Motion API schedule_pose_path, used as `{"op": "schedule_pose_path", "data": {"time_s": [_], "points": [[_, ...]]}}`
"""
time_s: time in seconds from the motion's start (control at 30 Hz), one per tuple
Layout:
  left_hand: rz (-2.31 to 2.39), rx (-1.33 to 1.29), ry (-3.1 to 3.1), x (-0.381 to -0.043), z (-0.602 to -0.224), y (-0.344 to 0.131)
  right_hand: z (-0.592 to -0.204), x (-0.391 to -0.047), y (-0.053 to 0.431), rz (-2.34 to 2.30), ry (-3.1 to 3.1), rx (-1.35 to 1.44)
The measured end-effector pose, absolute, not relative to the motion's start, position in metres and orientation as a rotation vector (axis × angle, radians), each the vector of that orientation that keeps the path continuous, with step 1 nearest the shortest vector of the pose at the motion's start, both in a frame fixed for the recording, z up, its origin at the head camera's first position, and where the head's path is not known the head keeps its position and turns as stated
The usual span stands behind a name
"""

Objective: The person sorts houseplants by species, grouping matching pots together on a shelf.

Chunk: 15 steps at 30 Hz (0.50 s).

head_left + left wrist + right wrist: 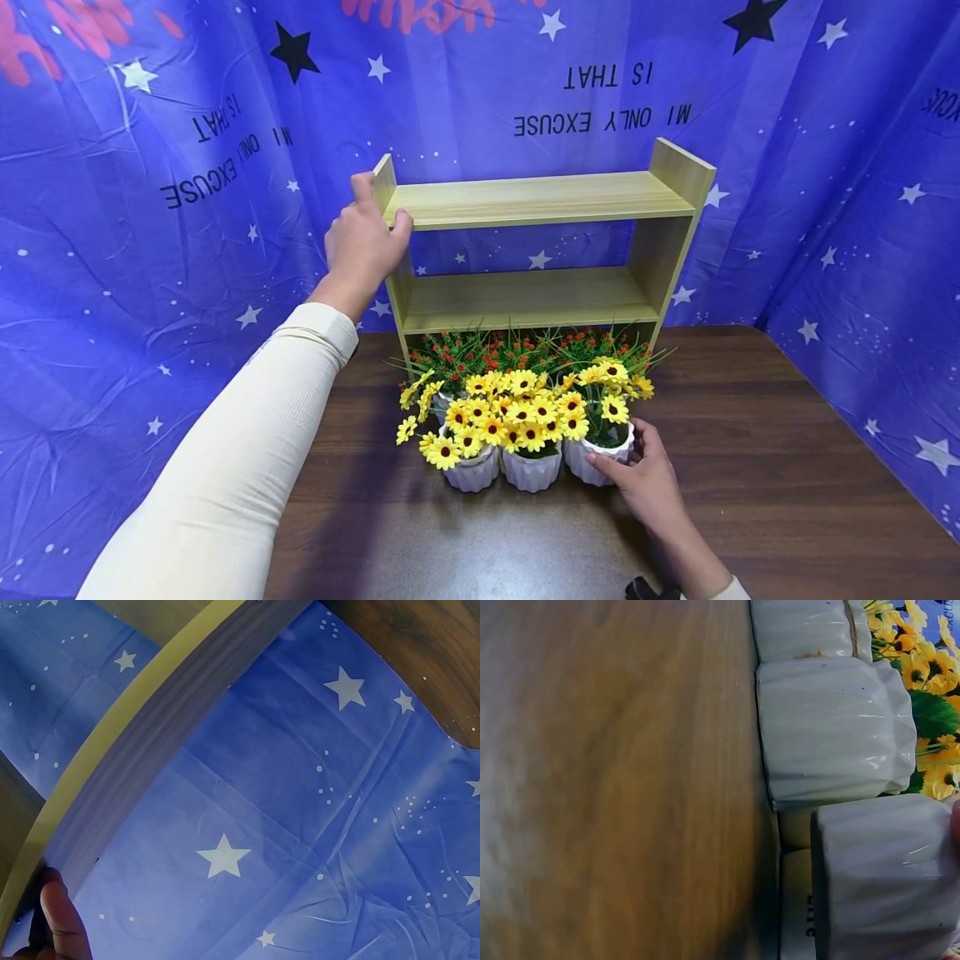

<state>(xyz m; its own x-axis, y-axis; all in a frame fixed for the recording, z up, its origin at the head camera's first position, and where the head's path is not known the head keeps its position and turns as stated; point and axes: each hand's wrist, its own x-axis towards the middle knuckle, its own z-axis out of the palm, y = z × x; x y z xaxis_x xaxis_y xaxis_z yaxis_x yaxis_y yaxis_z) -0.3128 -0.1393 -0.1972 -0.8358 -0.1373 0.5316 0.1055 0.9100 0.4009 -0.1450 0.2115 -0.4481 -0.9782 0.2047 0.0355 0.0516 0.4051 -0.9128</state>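
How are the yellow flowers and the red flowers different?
The yellow flowers have bigger blooms with dark middles; the red flowers are tiny. The yellow flowers stand in front; the red flowers are behind them. The right hand holds one pot of yellow flowers, but none of red flowers. Both have green around them.

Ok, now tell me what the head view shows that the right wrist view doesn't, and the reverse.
Only the head view shows the shelf, the left hand gripping its side, and the red flowers behind the yellow ones.

Only the right wrist view shows dark lettering behind the nearest pot and a brown line down the farthest.

Both show the white pots, yellow flowers, table, curtain and right hand, the last barely at the wrist view's edge.
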Motion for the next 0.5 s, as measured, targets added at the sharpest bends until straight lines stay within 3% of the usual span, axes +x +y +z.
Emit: {"op": "schedule_pose_path", "data": {"time_s": [0.5], "points": [[-0.562,0.018,-2.494,-0.311,-0.197,-0.138,-0.432,-0.141,0.215,1.708,-2.355,-0.196]]}}
